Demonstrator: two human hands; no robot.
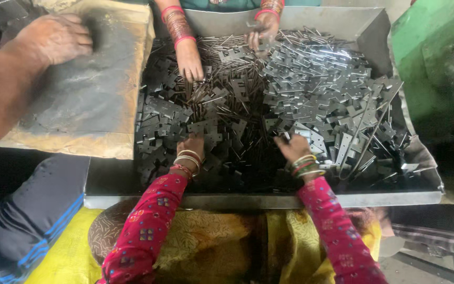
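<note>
Both hands are down in the big metal tray, buried in loose metal parts. The left hand rests on the dark hinge plates, fingers curled into the pile; the right hand digs among the shiny hinge plates. Whether either actually holds a piece, I cannot tell. Thin pins lie scattered between.

I see a heap of small flat metal hinge plates filling the tray, lying at all angles and overlapping. Those on the right are bright and silvery; those on the left are dark grey. Thin dark metal pins lie scattered in a loose band down the middle, crossing one another, among and over the plates.
</note>
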